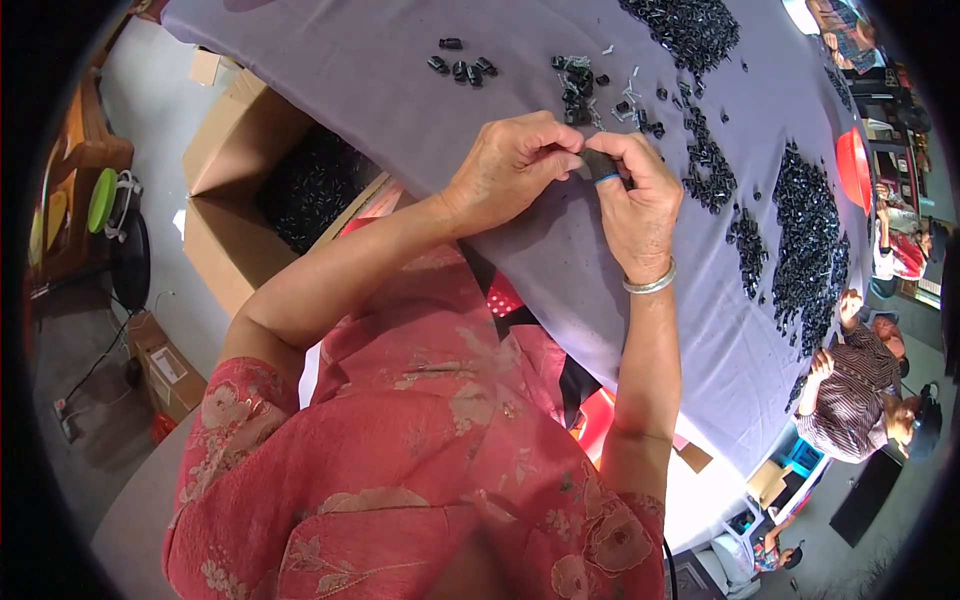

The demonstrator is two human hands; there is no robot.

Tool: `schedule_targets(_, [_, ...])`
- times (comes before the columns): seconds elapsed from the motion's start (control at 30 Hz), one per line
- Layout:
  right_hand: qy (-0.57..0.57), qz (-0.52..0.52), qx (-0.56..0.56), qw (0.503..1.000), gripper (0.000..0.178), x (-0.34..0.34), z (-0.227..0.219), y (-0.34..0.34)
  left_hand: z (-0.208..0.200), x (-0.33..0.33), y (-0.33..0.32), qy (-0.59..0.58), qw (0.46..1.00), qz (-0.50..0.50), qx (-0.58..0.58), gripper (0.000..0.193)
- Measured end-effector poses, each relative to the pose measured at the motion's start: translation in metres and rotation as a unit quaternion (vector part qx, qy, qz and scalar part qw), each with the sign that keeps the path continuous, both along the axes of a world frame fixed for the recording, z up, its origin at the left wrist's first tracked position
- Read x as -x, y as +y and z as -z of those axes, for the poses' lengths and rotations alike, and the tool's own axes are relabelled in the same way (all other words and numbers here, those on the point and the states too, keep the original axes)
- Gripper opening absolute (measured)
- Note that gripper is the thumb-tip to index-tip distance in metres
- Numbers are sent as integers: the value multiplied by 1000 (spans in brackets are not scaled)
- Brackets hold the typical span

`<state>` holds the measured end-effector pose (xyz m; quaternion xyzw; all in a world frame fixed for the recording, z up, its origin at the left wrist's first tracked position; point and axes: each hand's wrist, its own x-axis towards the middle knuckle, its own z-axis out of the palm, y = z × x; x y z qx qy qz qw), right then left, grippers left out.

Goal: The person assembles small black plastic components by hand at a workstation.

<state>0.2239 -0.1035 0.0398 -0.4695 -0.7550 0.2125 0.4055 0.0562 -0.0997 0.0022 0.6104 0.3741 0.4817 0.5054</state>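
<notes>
Both hands meet over the lilac tablecloth, fingertips close together. My left hand is closed in a pinch, and what lies between its fingers is too small to make out. Just beside it my right hand is also closed, thumb and fingers pressed together, its hold hidden. A dark finger cover with a blue edge sits on a digit of the right hand. Right beyond the fingertips lies a small heap of black plastic parts mixed with thin silvery pins. Several black pieces lie apart to the left.
Large piles of small black parts cover the table's right side, with another pile at the far edge. An open cardboard box of black pieces stands at the left. A red bowl and other people are along the right.
</notes>
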Motion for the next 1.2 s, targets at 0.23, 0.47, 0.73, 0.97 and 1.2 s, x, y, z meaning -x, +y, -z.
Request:
schedule_targets(0.23, [181,-11,123,976,22,-7,-1,-3,-2,-1,-2,4,1000,-3,22,13])
schedule_targets(0.47, [95,-39,87,991,11,-10,7,1,1,-4,-1,-5,999,-29,-32,10])
schedule_targets(0.73, [54,-7,24,998,9,2,1,2,0,1,0,-2,999,-17,-35,11])
schedule_targets(0.97, [160,41,64,984,14,-39,-5,4,-7,1,-3,-36,999,-13,-7,9])
schedule_targets(1.2, [-79,175,83,978,11,-101,-5,3,-6,1,-3,-27,1000,-13,-4,9])
